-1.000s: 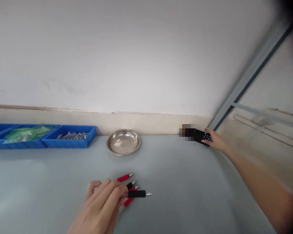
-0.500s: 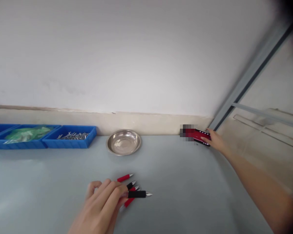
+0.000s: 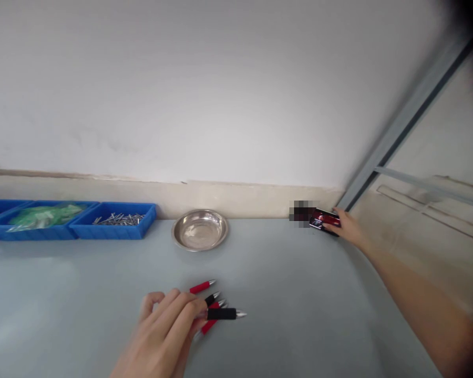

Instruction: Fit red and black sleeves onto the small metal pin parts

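Note:
My left hand (image 3: 163, 325) is closed on a pen with a black grip and silver tip (image 3: 223, 314), which points right above the grey table. Under and beside these fingers lie several more pens, among them a red-grip pen (image 3: 200, 287) and another black-grip one (image 3: 212, 299); the hand partly covers them. At the far right, my right hand (image 3: 345, 227) grips a smartphone (image 3: 324, 219) by its right end, thumb over the screen. The phone's lit screen is dark with red areas. A pixelated patch hides what is at its left end.
A round metal dish (image 3: 200, 231) stands against the wall at the back. Left of it, a blue bin (image 3: 110, 231) holds thin metal parts, and a neighbouring blue bin (image 3: 39, 233) holds a green plastic bag (image 3: 43, 215). A grey metal frame (image 3: 402, 126) rises on the right.
The picture on the phone's screen has changed from mostly red with light icons to a darker one. Both hands and the pens have stayed practically in place.

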A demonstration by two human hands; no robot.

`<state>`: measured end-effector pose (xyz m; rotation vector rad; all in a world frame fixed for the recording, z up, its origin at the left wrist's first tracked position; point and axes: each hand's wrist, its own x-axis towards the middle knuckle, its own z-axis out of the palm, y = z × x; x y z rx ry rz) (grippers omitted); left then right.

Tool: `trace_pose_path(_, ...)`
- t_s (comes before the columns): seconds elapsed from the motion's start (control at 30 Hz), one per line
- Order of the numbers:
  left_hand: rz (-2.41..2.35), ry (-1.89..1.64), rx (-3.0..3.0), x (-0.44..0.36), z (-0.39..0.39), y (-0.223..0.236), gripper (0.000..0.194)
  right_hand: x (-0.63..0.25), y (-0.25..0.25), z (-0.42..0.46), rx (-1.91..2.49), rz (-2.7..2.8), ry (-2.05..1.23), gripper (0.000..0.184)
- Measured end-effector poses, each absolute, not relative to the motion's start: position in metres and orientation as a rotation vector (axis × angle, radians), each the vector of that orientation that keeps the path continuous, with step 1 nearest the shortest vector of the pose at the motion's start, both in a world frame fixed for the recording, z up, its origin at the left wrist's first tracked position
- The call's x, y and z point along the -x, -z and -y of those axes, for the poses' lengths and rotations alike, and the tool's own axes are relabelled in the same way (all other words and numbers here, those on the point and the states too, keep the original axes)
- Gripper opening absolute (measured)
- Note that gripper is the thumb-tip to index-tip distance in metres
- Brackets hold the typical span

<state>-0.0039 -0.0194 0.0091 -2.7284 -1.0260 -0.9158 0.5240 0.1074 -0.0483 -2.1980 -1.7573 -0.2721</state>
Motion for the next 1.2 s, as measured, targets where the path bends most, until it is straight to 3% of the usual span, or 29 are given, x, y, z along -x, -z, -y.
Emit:
trace_pose_path(0.47,1.054,0.928,2.720,0.003,0.019,-0.010,0.014,-0.532,0.056,-0.112,2.192,1.749,0.365,0.060)
trace_pose_path(1.2,1.041,0.932,2.721,0.005,0.019,-0.005,0.014,-0.521,0.042,-0.106,2.170,1.658,0.349,0.065)
